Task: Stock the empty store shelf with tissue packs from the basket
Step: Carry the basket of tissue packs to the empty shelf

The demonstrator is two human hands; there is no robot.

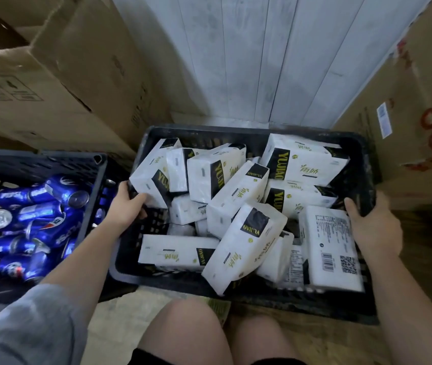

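The black plastic basket [251,133] is gripped at opposite side rims, fingers curled over them, by the left hand [126,206] and right hand [375,227]. White YUJIAO tissue packs [238,196] are heaped between the hands. A crate of Pepsi cans [38,212] is seen beyond the left hand.

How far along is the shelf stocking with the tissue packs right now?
Barely begun. No shelf is in view, and the tissue packs still fill the black basket. In hand: the left hand and right hand grip its side rims. Left: all the shelving.
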